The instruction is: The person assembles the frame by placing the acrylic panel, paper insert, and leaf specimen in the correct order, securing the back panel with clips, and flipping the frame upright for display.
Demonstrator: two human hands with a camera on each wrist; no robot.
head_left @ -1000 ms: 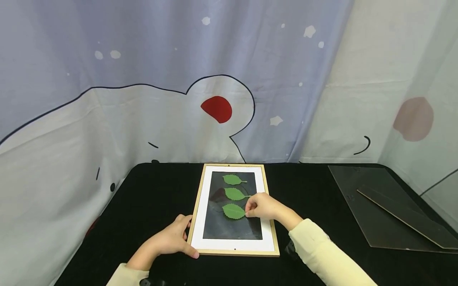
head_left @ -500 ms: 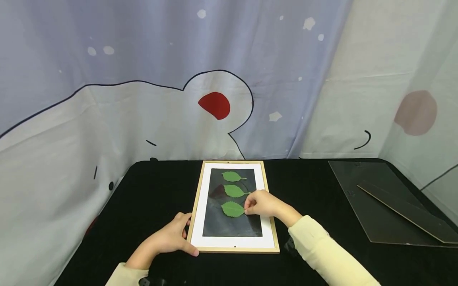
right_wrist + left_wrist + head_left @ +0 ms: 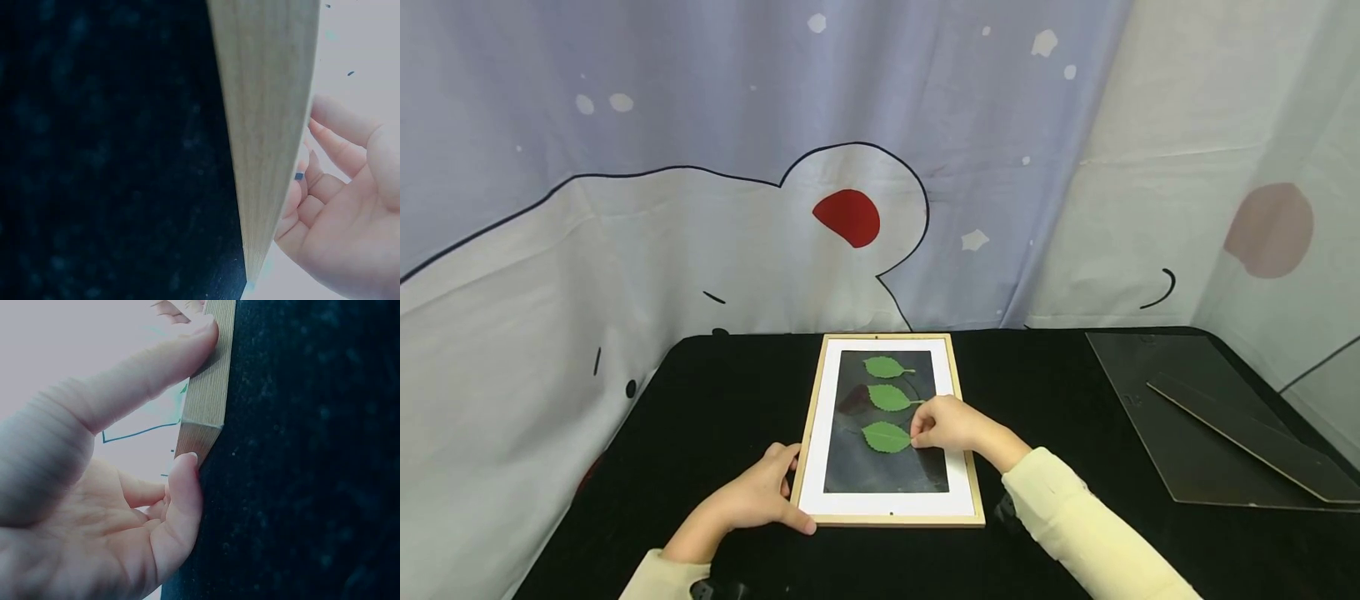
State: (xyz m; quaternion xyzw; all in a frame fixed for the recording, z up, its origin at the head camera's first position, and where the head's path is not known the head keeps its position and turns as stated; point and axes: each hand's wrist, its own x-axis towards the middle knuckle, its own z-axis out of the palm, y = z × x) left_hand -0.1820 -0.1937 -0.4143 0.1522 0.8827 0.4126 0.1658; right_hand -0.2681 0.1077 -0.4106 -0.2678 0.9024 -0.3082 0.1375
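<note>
A light wooden picture frame [image 3: 895,520] with a white mat and dark centre lies flat on the black tabletop. My left hand [image 3: 752,496] holds its near left corner, thumb at the near edge and fingers along the left side. In the left wrist view, thumb and fingers touch the wooden corner [image 3: 201,428]. My right hand [image 3: 955,423] pinches the stem end of the nearest green leaf [image 3: 885,437], which lies on the dark centre. Farther up lie a middle leaf [image 3: 887,397] and a far leaf [image 3: 882,367], stems pointing right. In the right wrist view the frame's side [image 3: 265,94] hides some fingertips.
At the right of the black table [image 3: 737,400] lies a large dark board [image 3: 1138,417], with a narrower dark strip [image 3: 1247,437] on top. A patterned curtain [image 3: 737,250] hangs behind the table.
The head view has tilted slightly, so the scene sits a little higher. Both hands, the frame and the leaves keep nearly the same places relative to each other.
</note>
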